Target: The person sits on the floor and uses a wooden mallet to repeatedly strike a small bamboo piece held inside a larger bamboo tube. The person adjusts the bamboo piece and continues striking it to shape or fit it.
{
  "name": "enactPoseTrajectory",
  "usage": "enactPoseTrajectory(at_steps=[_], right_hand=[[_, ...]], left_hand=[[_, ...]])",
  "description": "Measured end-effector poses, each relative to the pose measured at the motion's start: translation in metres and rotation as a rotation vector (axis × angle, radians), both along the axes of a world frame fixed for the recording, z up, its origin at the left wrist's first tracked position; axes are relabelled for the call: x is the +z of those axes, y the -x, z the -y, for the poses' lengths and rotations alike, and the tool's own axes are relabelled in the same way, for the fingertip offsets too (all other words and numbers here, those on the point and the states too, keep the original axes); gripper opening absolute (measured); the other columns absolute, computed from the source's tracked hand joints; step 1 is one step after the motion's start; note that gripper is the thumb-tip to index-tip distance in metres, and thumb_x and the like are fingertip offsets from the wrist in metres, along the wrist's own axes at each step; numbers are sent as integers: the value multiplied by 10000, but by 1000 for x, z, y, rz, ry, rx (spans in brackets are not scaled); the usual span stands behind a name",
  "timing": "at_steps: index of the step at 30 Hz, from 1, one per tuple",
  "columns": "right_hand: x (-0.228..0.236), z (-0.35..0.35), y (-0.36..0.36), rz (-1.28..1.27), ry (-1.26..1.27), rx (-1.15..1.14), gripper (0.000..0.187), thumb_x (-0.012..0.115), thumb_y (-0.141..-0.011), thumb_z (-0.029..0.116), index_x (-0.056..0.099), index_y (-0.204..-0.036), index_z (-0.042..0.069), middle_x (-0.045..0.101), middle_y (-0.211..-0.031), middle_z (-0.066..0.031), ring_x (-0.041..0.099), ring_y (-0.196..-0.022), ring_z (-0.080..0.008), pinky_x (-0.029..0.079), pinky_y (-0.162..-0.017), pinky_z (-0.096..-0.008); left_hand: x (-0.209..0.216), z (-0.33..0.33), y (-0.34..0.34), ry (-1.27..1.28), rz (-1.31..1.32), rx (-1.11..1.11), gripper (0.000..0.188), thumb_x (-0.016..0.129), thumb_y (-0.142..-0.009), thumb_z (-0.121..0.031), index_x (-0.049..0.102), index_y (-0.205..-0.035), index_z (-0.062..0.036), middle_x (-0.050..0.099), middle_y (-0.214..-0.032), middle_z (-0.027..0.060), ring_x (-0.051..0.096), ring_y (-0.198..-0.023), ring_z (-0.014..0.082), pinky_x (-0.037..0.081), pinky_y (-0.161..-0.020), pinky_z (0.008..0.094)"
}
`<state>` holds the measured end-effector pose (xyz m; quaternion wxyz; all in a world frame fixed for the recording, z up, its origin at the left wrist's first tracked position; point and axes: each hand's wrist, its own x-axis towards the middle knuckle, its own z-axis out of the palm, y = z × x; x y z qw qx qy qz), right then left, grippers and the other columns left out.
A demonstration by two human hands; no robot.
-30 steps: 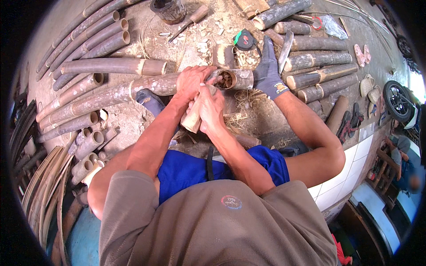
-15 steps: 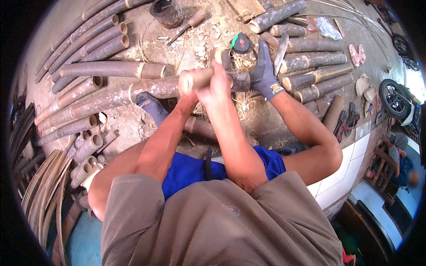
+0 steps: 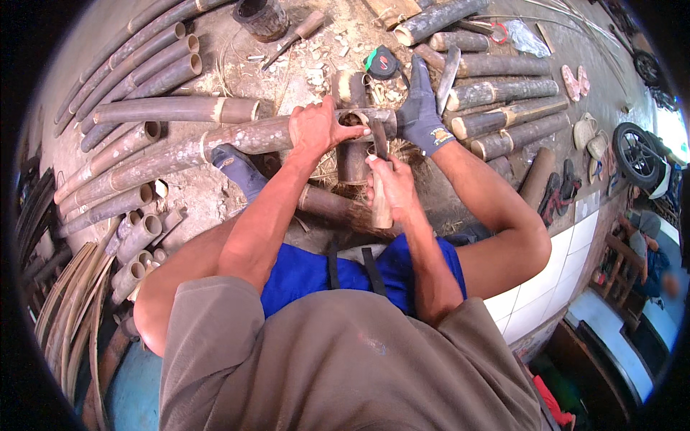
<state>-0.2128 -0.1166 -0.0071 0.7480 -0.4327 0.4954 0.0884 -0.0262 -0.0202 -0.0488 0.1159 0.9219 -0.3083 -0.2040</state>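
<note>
A long mottled bamboo pole (image 3: 251, 136) lies across in front of me. It rests over a shorter bamboo piece (image 3: 352, 169), and an opening is cut in its upper side near the right end. My left hand (image 3: 315, 129) grips the pole just left of this opening, its thumb stretched toward the edge. In my right hand (image 3: 392, 183) is a chisel (image 3: 382, 212), held by its pale wooden handle, with the flat metal blade pointing up by the opening. My feet, in grey socks, are against the pole on both sides.
Bamboo lengths (image 3: 144, 111) lie at left, with more bamboo sections (image 3: 507, 93) at right. A tape measure (image 3: 382, 63), a wooden-handled tool (image 3: 309, 25) and a dark round container (image 3: 260, 18) lie ahead among shavings. A flat blade (image 3: 447, 79) leans by my right foot. Someone sits far right.
My hands were together over the pole, around a pale wooden handle. Now they are apart: the left is on the pole, and the right has drawn back lower right with the chisel.
</note>
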Motion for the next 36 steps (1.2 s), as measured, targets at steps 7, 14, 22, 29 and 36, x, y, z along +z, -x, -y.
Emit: enactPoseTrajectory(at_steps=[7,14,22,29,36], right_hand=[[1,48,-9,-7,68,300,362,744,-963,365,610,-1081,51,587,-721,-17,580,-518,-137,490,-452,-318],[8,89,-32,14,51,559,326,728,-986,336,624,-1059,35,572,-728,-18,568,-508,-136,474,-441,-317],[12,123,-72,-73,140,896,439,742,-955,364,653,-1162,-13,592,-731,-50,597,-529,-160,490,-433,-341],[23,135,-107,-96,231,1180,497,732,-954,374,638,-1227,-31,588,-727,-49,596,-539,-157,501,-457,-323],[-48,70,-38,131,358,874,418,745,-889,351,668,-1108,3,654,-739,-94,628,-585,-172,520,-505,-371]], left_hand=[[-4,4,4,28,54,64,1004,720,-618,-923,702,-1040,-13,753,-816,165,740,-843,318,469,-899,433],[-6,4,4,53,93,125,927,719,-652,-895,705,-969,-24,741,-785,164,728,-789,317,449,-872,428],[-9,0,5,98,91,119,816,711,-750,-827,709,-959,-38,739,-775,135,721,-791,302,432,-848,434],[-17,-1,6,115,74,103,727,734,-792,-758,711,-1019,-68,740,-792,113,721,-852,284,437,-859,444],[2,-26,-20,14,-49,-249,858,804,-710,-743,631,-1182,-48,728,-1086,179,708,-1048,361,516,-959,502]])
